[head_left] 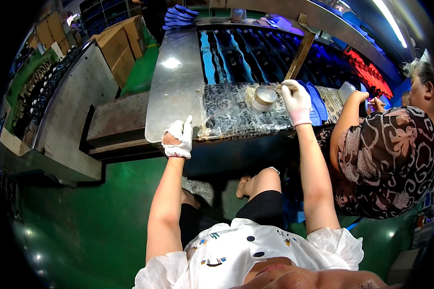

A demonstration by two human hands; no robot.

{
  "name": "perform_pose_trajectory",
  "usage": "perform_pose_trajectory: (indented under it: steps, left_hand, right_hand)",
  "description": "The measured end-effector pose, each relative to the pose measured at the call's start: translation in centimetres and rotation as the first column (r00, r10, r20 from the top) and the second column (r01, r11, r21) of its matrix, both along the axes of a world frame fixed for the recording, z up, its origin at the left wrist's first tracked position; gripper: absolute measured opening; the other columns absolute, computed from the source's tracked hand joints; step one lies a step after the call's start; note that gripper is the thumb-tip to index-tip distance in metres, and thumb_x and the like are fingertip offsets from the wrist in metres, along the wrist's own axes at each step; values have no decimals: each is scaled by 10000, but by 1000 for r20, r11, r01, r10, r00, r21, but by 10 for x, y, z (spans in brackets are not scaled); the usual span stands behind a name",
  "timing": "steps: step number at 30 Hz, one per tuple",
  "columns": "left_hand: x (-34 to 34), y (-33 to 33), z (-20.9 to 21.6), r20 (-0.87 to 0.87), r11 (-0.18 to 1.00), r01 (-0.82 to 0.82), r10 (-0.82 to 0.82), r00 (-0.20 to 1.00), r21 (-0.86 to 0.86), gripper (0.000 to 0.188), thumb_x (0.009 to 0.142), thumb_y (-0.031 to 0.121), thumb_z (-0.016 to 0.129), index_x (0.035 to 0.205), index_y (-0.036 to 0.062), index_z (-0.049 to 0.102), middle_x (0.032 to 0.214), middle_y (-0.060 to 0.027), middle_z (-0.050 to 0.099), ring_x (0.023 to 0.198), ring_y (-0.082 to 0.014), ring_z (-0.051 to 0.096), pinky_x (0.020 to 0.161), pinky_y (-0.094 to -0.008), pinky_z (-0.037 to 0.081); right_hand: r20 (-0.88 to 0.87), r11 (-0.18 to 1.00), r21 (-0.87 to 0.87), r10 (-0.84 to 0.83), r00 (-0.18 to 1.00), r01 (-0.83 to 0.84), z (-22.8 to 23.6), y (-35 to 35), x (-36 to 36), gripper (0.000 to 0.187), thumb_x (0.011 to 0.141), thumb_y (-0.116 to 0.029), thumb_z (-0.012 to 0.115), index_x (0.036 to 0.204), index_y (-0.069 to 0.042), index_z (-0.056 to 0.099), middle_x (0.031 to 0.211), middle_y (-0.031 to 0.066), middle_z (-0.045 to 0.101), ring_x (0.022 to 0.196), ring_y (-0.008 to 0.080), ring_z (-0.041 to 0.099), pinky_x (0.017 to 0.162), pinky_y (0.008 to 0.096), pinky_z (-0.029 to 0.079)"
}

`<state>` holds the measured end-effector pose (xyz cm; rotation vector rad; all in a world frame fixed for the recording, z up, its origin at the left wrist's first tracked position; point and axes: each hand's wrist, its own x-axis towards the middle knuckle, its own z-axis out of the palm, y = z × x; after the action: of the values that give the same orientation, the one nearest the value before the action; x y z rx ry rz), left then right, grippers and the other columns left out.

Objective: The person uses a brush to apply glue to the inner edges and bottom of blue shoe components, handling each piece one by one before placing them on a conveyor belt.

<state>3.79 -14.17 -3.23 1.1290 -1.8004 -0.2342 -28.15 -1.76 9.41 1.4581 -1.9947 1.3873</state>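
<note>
My left hand [178,138], in a white glove, rests at the front edge of the bare metal worktop [172,98]. One finger stretches out and the others bend loosely; nothing shows in it. My right hand [296,102], also gloved in white, is closed beside a round tub [264,98] of whitish stuff. Its fingers pinch a thin stick [278,87] that reaches to the tub's rim; the stick's far end cannot be made out. The tub stands on a stained, printed covering [231,108]. Blue shoe soles [317,103] lie just right of my right hand.
Beyond the covering, a dark conveyor [241,55] carries long blue-lit pieces. A rusty post [300,54] rises by my right hand. Another person [386,154] works close on the right. Stacked blue soles [180,17] sit at the back; a metal-sided rack [67,103] and cardboard boxes [118,50] stand left.
</note>
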Motion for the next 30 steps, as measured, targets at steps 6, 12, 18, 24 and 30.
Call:
perform_pose_trajectory:
  steps: [6,12,18,24,30]
  left_hand:
    - [-11,2,3,4,999,11,-11,1000,-33,335,883,311,628,662,72,548,637,-153,560,590,-362,550,556,-446,427]
    - [-6,0,-3,8,999,-28,28,1000,-22,367,888,334,632,651,66,546,634,-147,558,574,-356,546,542,-447,417]
    - [-11,2,-3,38,999,-23,21,999,42,354,903,369,602,708,74,583,674,-157,587,633,-367,575,583,-448,429]
    - [-5,5,12,91,967,56,-81,993,249,372,926,394,550,805,48,616,719,-171,607,656,-362,583,644,-443,446]
    - [-23,30,59,92,905,278,-322,942,323,150,826,140,632,932,35,647,887,-138,655,836,-279,623,779,-356,477]
  right_hand:
    - [475,970,-197,-31,879,141,-62,5,-43,208,904,-230,609,914,-29,659,765,52,668,620,98,600,566,232,476]
    - [898,896,-405,353,262,182,-92,-1,-40,250,951,-293,530,892,-61,604,710,14,602,498,57,446,438,184,316]
    - [833,819,-553,540,120,153,-116,7,-51,238,943,-306,531,962,-77,593,780,42,612,593,98,499,490,207,375]
    - [746,742,-660,666,-15,120,-127,2,-51,248,953,-288,516,1001,-58,596,791,62,623,603,109,521,500,213,394]
    - [732,722,-652,679,-55,232,-117,-2,-46,251,942,-263,532,957,-24,607,764,91,639,562,119,555,444,207,380]
